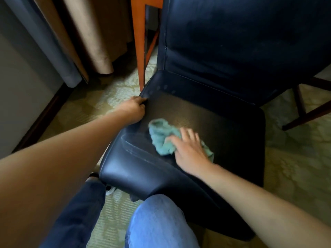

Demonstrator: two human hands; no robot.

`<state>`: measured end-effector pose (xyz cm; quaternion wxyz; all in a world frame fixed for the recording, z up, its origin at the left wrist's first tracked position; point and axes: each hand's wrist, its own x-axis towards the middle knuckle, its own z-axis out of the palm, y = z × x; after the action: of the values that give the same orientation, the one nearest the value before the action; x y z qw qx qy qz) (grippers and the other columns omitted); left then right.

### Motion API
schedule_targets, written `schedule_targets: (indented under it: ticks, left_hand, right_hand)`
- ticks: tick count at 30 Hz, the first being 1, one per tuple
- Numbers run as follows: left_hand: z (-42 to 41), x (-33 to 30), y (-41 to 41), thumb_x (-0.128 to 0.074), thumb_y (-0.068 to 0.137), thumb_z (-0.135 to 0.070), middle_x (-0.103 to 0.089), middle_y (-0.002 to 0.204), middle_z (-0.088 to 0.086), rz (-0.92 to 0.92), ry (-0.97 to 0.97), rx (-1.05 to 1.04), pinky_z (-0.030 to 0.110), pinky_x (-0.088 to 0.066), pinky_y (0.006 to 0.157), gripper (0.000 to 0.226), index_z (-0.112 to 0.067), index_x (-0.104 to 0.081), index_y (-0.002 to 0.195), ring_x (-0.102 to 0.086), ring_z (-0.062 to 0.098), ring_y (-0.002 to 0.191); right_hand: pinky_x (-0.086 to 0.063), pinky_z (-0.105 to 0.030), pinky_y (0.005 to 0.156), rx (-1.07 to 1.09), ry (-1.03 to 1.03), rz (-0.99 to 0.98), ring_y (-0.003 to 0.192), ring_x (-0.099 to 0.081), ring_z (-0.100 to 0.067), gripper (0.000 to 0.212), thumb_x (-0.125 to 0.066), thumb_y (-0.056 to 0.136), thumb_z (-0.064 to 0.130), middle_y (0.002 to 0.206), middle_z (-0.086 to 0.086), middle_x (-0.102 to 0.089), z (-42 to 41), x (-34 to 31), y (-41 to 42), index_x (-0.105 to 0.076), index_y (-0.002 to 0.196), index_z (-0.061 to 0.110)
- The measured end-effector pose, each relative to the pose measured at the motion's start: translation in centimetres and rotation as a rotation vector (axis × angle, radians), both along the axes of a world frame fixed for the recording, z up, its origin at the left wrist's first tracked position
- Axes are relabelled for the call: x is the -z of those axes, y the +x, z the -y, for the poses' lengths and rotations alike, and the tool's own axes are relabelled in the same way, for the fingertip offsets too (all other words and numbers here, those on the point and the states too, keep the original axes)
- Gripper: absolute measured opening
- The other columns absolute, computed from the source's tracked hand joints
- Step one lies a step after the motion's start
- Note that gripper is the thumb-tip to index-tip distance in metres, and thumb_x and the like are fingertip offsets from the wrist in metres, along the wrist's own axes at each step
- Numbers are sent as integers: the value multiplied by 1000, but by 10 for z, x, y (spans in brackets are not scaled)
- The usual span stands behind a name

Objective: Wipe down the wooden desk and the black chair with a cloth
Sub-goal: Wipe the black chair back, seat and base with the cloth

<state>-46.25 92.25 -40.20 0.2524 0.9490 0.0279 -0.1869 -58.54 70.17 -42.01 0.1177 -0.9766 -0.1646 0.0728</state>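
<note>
We are pressing the teal cloth flat on the black chair seat with our right hand, grip open, fingers straight. At nine o'clock our left hand is gripping the seat edge. A wooden counter leg is standing at eleven; patterned carpet is lying open at three.

Patterned green carpet underneath everything, tan curtains hanging at the upper left with a grey wall panel beside them, dark wooden furniture legs off right.
</note>
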Motion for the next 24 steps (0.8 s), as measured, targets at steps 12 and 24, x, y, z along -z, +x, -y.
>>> schedule_targets:
  ticks: [12,24]
  left_hand:
    - [-6,-2,17,-35,107,-27,-34,162,-1,-64,-120,-16,32,-25,119,46,-33,-43,152,-34,24,147]
    - [-36,-12,-47,-38,109,-29,-52,149,11,-142,-190,-195,34,-40,111,40,-24,-52,147,-49,32,133]
  right_hand:
    - [-31,-47,102,326,-51,70,122,-40,-37,45,-50,88,10,140,-12,-37,-31,9,158,-48,129,27]
    - [-33,-41,106,-225,101,-84,123,-35,-22,49,-51,79,9,136,2,-39,-48,-10,-30,-52,121,36]
